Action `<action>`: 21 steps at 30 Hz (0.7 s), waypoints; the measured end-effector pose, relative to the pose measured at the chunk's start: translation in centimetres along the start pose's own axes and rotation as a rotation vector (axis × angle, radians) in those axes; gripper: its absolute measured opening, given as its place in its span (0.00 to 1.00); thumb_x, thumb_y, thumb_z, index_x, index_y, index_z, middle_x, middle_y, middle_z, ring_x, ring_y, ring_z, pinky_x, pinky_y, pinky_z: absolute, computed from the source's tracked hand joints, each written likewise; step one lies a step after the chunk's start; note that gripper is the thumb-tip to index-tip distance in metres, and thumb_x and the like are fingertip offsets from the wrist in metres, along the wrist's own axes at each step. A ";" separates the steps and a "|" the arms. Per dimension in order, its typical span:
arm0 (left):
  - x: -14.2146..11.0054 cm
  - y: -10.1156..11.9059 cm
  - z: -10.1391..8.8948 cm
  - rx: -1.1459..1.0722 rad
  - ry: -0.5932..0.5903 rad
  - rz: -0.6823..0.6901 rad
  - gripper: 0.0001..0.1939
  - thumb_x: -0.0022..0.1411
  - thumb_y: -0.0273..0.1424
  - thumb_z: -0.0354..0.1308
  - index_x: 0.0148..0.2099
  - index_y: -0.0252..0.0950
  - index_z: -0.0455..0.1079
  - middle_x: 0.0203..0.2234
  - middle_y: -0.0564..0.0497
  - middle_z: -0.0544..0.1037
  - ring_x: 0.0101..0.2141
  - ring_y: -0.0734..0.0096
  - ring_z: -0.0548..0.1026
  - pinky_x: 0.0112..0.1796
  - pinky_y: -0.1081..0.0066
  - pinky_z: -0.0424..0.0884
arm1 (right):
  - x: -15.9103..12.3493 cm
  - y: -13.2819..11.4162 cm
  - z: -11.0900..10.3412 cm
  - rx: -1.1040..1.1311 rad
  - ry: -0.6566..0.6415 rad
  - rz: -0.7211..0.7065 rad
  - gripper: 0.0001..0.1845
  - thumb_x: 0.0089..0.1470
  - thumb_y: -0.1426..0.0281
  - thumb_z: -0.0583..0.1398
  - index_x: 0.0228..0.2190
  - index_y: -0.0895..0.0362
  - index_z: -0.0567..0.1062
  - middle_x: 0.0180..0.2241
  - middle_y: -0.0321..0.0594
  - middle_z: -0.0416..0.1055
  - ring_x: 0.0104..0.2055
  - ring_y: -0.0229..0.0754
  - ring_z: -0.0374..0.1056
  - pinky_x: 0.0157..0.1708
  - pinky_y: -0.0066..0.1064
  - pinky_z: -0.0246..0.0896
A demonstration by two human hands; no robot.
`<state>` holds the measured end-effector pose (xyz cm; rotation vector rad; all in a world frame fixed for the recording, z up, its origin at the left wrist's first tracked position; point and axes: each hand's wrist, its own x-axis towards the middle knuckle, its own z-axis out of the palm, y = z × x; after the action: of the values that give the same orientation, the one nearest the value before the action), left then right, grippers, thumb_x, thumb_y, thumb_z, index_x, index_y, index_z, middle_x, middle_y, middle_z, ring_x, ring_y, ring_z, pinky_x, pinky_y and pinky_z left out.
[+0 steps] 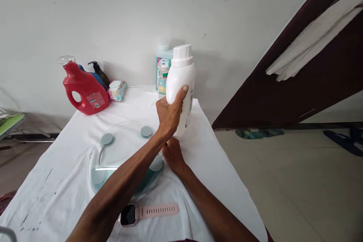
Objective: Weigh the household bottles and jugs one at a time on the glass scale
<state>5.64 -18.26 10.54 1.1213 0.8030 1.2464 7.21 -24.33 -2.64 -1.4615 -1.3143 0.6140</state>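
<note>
The table (224,181) is covered by a white cloth. At its middle a round glass scale (121,151) is laid flat, partly hidden by the left forearm. A red jug (86,92) is placed at the far left corner. The white bottle (180,77) is held near the far right, its cap upward, by the left hand (169,116), whose fingers are wrapped around it. The right hand (173,155) is curled below, near the scale's edge; whether anything is pinched cannot be told. A pink-strapped watch (146,211) is left near the front edge.

Green slippers (249,134) on tiled floor (286,185)
</note>
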 end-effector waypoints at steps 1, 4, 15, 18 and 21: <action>0.0 0.3 -0.2 0.008 0.004 0.012 0.32 0.57 0.57 0.72 0.24 0.41 0.60 0.19 0.52 0.69 0.25 0.69 0.73 0.26 0.66 0.70 | 0.0 -0.1 0.0 0.002 0.003 -0.001 0.19 0.56 0.56 0.52 0.20 0.49 0.52 0.18 0.34 0.56 0.25 0.40 0.51 0.29 0.36 0.49; -0.3 1.9 -1.2 0.028 0.026 0.089 0.33 0.60 0.57 0.70 0.24 0.41 0.58 0.18 0.54 0.65 0.23 0.70 0.72 0.23 0.67 0.69 | -0.1 -0.4 -0.3 0.017 -0.002 0.011 0.20 0.60 0.54 0.51 0.21 0.50 0.58 0.20 0.35 0.62 0.25 0.40 0.55 0.30 0.35 0.51; -6.4 8.7 -12.6 0.239 0.178 0.264 0.33 0.61 0.57 0.68 0.24 0.41 0.55 0.17 0.59 0.53 0.17 0.80 0.51 0.16 0.71 0.51 | -0.7 -0.6 -1.0 0.091 -0.053 0.074 0.29 0.67 0.46 0.53 0.24 0.53 0.68 0.20 0.31 0.58 0.25 0.37 0.53 0.29 0.32 0.50; -7.8 9.0 -15.9 0.308 0.202 0.244 0.35 0.61 0.59 0.67 0.23 0.40 0.54 0.15 0.59 0.50 0.17 0.80 0.50 0.17 0.70 0.50 | -0.7 -0.5 -0.8 0.092 -0.060 0.090 0.30 0.67 0.43 0.54 0.25 0.53 0.70 0.19 0.31 0.57 0.24 0.37 0.53 0.29 0.33 0.50; -8.5 9.0 -18.3 0.304 0.213 0.226 0.35 0.59 0.58 0.69 0.21 0.39 0.56 0.13 0.60 0.50 0.16 0.81 0.50 0.17 0.71 0.49 | -0.7 -0.3 -0.7 0.086 -0.054 0.110 0.31 0.66 0.42 0.55 0.25 0.53 0.71 0.18 0.31 0.57 0.23 0.37 0.53 0.27 0.33 0.48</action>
<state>-15.72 -23.19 12.80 1.3679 1.0750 1.4842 7.49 -25.30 -2.29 -1.4623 -1.2391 0.7776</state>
